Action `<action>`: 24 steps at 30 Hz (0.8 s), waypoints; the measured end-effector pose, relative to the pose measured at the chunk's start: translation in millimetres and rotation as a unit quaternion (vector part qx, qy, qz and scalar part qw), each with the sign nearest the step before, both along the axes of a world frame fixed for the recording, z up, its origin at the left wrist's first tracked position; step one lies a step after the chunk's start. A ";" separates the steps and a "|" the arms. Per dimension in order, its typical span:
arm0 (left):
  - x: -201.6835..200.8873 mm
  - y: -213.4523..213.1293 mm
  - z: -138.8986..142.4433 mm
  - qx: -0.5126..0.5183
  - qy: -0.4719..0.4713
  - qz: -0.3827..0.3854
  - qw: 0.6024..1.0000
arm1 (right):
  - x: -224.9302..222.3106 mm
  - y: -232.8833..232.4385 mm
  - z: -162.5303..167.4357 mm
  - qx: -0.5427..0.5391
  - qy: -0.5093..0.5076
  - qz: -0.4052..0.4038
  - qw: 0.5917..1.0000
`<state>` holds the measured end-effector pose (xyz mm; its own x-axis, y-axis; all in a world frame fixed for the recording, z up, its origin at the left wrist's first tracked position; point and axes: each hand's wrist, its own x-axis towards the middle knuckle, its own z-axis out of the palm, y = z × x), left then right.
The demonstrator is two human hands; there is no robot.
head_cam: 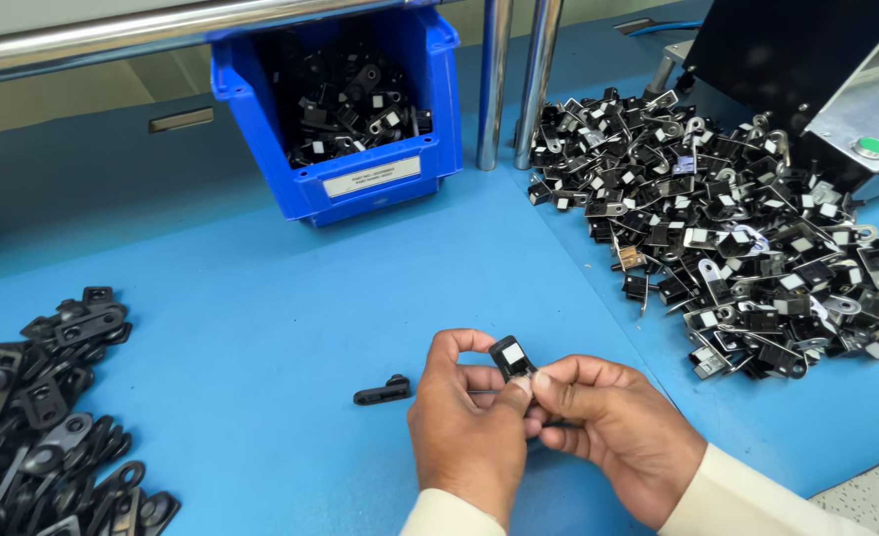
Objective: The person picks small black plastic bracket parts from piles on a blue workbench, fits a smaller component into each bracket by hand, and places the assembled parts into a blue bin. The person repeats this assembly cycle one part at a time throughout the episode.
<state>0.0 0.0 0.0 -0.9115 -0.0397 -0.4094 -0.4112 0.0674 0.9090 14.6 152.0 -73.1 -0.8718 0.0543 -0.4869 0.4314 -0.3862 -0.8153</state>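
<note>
Blue worktable (pixel 291 298) fills the view. Big heap of black-and-metal parts (pixel 727 238) spreads over its right side, up against a dark machine housing (pixel 807 69) with a green button (pixel 870 147). Blue bin (pixel 350 179) at back centre, more of the same black parts inside, white label on its front. Two upright metal poles (pixel 517 79) just right of the bin. Smaller pile of flat black plastic pieces (pixel 43 417) at left edge, running off the lower corner.

My left hand (pixel 464 437) and right hand (pixel 613 432) meet low centre, touching each other, both closed on the small black part (pixel 512 357). It sits at my fingertips (pixel 519 389), above the table, well apart from both piles. Long axis tilted, running from lower right up to upper left; free end points up and away from me, lower end hidden in my grip. It looks boxy, dark, with a pale square patch on the face turned to me. Cannot tell its full length.

One loose black piece (pixel 382 392) lies flat on the table just left of my left hand, not touching it, long axis roughly sideways.
</note>
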 end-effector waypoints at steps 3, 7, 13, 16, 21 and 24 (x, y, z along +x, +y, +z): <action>-2.8 21.7 13.6 0.016 0.023 0.061 0.998 | -2.8 -3.7 25.7 0.130 0.074 -0.067 0.986; -3.1 48.0 48.6 0.107 0.001 0.115 0.988 | 8.7 11.4 77.9 0.555 0.326 -0.049 0.764; -14.3 30.6 66.2 0.192 -0.048 0.108 0.974 | -7.7 4.3 111.1 0.260 0.131 -0.008 0.957; -28.9 12.1 65.5 0.193 -0.076 0.058 0.977 | -24.3 2.5 115.4 0.159 0.066 0.010 0.985; -54.0 5.3 68.8 0.169 -0.096 -0.031 0.980 | -57.3 24.4 122.9 0.196 0.061 0.075 0.976; -59.4 5.0 62.4 0.138 -0.019 -0.044 0.989 | -65.9 25.4 115.8 0.232 0.104 0.091 0.963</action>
